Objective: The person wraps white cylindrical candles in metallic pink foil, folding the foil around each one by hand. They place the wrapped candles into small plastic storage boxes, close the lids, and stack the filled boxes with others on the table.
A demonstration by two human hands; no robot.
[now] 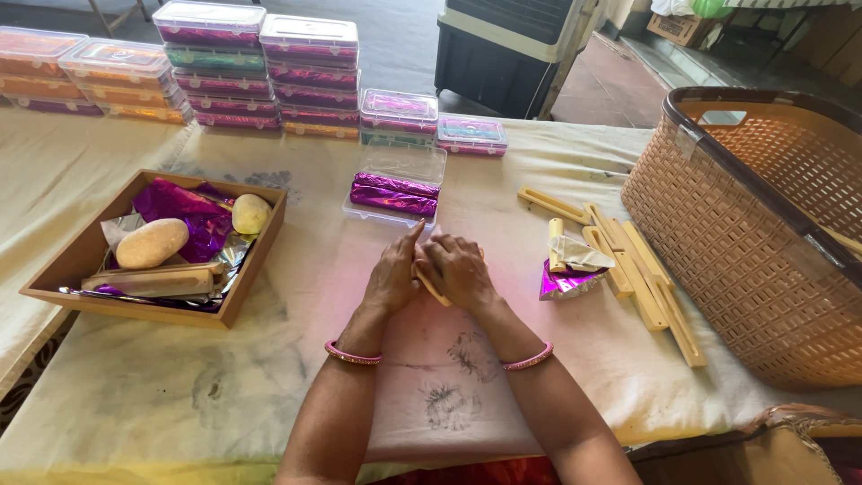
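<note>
My left hand (393,274) and my right hand (460,271) meet in the middle of the cloth-covered table (296,359), both closed around a small tan wooden piece (431,288) that shows between the fingers. Just beyond my hands stands an open clear plastic box (396,184) holding two purple foil-wrapped sticks (393,193). To the right lies a partly wrapped stick with crumpled purple and silver foil (569,269), beside several bare wooden sticks (642,278).
A wooden tray (54,269) at the left holds purple foil, two pale dough-like lumps and a wooden block. Stacks of closed clear boxes (260,72) line the far edge. A large tan woven basket (754,242) stands at the right.
</note>
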